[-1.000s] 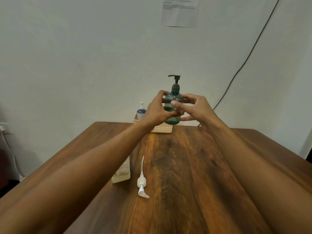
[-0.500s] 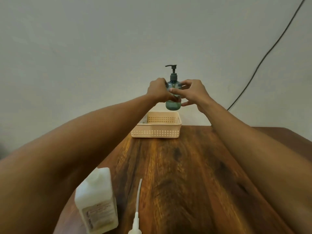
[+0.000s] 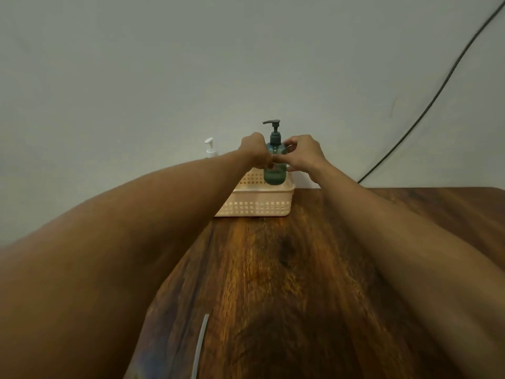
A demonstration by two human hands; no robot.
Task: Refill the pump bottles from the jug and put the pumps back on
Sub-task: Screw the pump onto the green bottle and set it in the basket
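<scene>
A dark teal pump bottle [image 3: 275, 175] with its dark pump fitted is held upright inside the right end of a cream plastic basket [image 3: 257, 206] at the table's far edge. My left hand [image 3: 255, 151] grips its left shoulder and my right hand [image 3: 302, 153] its right shoulder. A second bottle with a white pump [image 3: 210, 149] stands at the basket's left, mostly hidden behind my left forearm. A loose white pump tube [image 3: 200, 343] lies on the table near me. The jug is hidden.
The brown wooden table [image 3: 314, 283] ends against a pale wall. A black cable [image 3: 426, 105] runs down the wall at the right, reaching the table's back edge.
Both hands carried the teal bottle forward and down into the basket. My view has tilted, so the white jug seen at lower left has dropped out of sight behind my arm.
</scene>
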